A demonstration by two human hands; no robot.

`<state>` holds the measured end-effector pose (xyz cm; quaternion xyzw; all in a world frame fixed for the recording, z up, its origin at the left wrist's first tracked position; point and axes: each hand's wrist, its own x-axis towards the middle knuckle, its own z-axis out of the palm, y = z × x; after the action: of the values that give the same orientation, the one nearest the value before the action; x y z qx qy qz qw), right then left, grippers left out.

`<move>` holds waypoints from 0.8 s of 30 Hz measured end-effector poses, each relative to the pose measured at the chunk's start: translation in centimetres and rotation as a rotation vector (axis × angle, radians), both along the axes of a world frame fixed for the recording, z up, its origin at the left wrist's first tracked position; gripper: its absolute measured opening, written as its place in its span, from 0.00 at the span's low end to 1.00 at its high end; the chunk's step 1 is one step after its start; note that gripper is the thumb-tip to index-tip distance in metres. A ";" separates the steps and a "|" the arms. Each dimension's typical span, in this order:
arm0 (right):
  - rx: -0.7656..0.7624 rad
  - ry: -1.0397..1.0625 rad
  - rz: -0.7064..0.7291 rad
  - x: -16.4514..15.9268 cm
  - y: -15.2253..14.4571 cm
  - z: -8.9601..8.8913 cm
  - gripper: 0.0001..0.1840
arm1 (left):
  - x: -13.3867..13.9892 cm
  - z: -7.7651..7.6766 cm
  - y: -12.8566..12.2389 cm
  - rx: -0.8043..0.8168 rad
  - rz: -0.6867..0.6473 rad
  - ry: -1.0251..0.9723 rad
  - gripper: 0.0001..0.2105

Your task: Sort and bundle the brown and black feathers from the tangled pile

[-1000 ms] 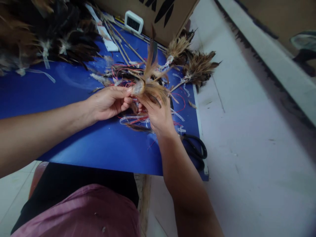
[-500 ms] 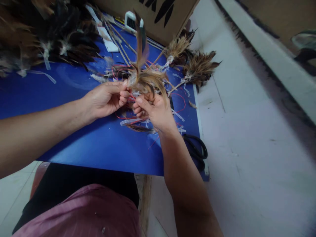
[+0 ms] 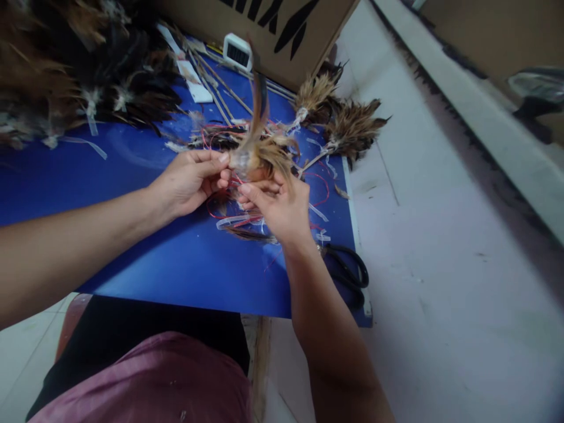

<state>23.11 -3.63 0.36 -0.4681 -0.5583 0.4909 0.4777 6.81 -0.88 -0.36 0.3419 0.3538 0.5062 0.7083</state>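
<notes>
A small bundle of tan and brown feathers (image 3: 275, 154) is held above the blue table, one long dark feather standing up from it. The thumb and fingers of my left hand (image 3: 187, 181) pinch its pale left end. From the right, my right hand (image 3: 284, 205) has its fingers closed at the underside of the bundle, with the tan feathers draping over them; the exact grip is partly hidden. Beneath both hands lie tangled red string (image 3: 326, 187), clear plastic strips (image 3: 229, 222) and a loose dark feather (image 3: 249, 234).
Black-handled scissors (image 3: 352, 267) lie at the table's right edge. Two feather dusters (image 3: 355, 130) rest behind my right hand. Large dark feather bundles (image 3: 145, 94) fill the back left. Thin sticks (image 3: 218, 88), a white digital timer (image 3: 238, 51) and a cardboard box (image 3: 264, 29) are at the back.
The bundle has turned a little in my fingers, so its pale bound base shows more. Both hands stay almost in place; the whole view has shifted slightly.
</notes>
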 end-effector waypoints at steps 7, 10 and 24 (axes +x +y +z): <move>0.038 -0.217 -0.030 -0.3 -0.2 -1.2 0.14 | 0.2 -0.7 -0.1 0.272 0.131 0.184 0.10; 0.227 -0.473 -0.058 -0.6 -0.7 -0.8 0.09 | 0.3 -0.4 -0.4 0.368 0.156 0.256 0.10; 0.797 -1.144 -0.047 -1.6 -2.8 1.0 0.17 | 0.1 0.4 -0.7 0.441 0.276 0.522 0.06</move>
<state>21.46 -6.48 1.34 -0.4543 -0.8494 -0.0856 0.2544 6.88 -1.54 0.05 0.5530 0.4479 0.5568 0.4284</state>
